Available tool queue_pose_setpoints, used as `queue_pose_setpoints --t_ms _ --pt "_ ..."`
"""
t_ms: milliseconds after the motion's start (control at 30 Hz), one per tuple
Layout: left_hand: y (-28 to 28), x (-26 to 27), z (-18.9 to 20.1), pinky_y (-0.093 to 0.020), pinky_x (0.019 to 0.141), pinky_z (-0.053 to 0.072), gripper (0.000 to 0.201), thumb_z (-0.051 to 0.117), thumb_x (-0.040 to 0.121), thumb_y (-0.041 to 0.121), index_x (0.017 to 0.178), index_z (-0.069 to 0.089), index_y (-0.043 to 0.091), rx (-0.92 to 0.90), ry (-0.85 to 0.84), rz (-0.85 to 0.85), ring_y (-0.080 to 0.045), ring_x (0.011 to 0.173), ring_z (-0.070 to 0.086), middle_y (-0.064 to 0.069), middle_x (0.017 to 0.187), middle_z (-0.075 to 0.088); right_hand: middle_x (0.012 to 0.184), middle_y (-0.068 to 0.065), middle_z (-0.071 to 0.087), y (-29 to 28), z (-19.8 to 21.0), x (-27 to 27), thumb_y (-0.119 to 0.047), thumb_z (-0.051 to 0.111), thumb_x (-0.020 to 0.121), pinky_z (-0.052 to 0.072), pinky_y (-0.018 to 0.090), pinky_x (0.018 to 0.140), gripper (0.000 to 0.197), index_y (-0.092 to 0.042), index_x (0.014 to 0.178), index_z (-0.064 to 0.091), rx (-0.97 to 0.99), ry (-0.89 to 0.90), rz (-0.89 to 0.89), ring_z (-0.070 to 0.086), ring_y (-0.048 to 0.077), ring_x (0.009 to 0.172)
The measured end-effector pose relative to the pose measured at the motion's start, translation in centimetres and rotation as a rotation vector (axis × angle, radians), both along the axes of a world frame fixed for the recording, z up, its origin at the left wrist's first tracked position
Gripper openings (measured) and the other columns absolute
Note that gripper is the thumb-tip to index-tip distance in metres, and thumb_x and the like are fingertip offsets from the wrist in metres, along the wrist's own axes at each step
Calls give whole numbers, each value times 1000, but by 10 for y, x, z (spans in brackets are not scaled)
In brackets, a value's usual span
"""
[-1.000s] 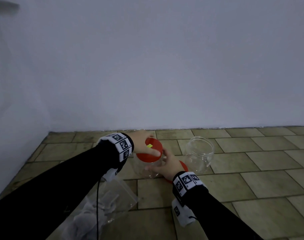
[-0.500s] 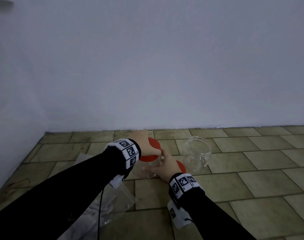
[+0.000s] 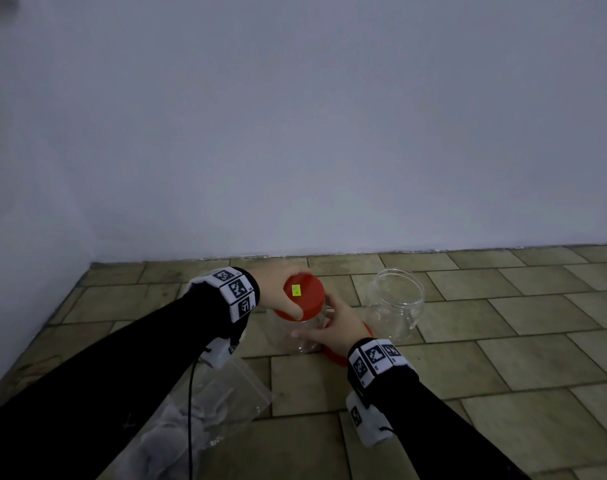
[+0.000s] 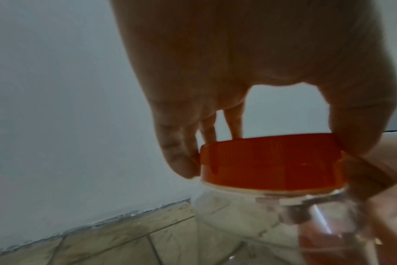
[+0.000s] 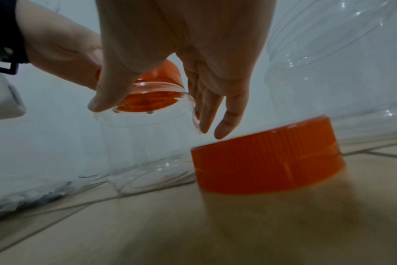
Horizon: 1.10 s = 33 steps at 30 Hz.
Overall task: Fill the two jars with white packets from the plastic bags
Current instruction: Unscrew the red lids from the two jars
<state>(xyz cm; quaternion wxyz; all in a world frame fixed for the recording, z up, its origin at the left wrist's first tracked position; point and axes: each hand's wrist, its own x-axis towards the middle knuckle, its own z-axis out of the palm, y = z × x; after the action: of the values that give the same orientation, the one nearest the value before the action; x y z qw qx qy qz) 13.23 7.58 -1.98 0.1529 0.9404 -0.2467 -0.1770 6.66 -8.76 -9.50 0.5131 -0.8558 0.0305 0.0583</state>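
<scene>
Since the frame a second ago the left hand (image 3: 277, 289) has turned about the red lid (image 3: 303, 294), so the yellow sticker shows again on top, while the right hand (image 3: 336, 325) has stayed against the capped jar (image 3: 295, 336). The left fingers (image 4: 177, 157) and thumb are curled round the lid's ribbed rim; the right thumb and fingers wrap the jar just below its neck. The lid seems still seated on the thread, though blur in the left wrist view leaves that uncertain.

The second jar (image 3: 395, 303) stands open just to the right, its own lid (image 5: 267, 157) lying on the tiled floor (image 3: 502, 368) under the right wrist. The plastic bag (image 3: 212, 410) of white packets lies near the left forearm.

The likely trouble: the light, empty jar could spin or tip if the right hand's hold slackens during the twist. A sudden release could also send the left hand or lid against the open jar, toppling it.
</scene>
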Motion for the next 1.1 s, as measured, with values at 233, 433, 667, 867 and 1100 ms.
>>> queue_pose_setpoints --t_ms 233,433,667,867,1100 --pt "-11 2 -3 -46 96 46 109 59 47 89 138 33 36 84 -115 200 -26 121 48 -2 134 45 132 -4 56 0 -3 -1 -39 90 53 46 20 82 101 -25 139 39 21 -4 -22 54 13 118" --pt "-12 0 -5 -38 102 43 95 79 62 53 142 31 34 25 -59 -22 -18 125 42 5 141 39 132 -7 55 0 -5 2 -48 89 45 49 29 95 108 -29 139 38 -34 -9 -26 53 13 120" --pt "-4 9 8 -33 91 46 87 74 64 62 137 43 26 -249 -164 245 -18 111 49 -1 129 46 127 -10 59 -1 -12 2 -48 90 42 52 36 96 107 -32 136 42 23 -16 -52 57 11 116" --pt "47 24 -2 -45 101 45 95 77 63 55 142 34 22 -149 -158 415 -29 122 47 -9 138 39 125 -9 52 -8 -4 4 -19 88 63 42 0 51 91 -20 139 38 84 -6 -47 51 -8 88" --pt "71 18 -41 -41 100 44 92 80 64 44 141 33 29 135 -1 275 -27 123 47 -4 139 43 136 -4 53 -2 -9 21 -32 91 55 42 20 93 102 -23 142 38 39 4 -70 50 13 125"
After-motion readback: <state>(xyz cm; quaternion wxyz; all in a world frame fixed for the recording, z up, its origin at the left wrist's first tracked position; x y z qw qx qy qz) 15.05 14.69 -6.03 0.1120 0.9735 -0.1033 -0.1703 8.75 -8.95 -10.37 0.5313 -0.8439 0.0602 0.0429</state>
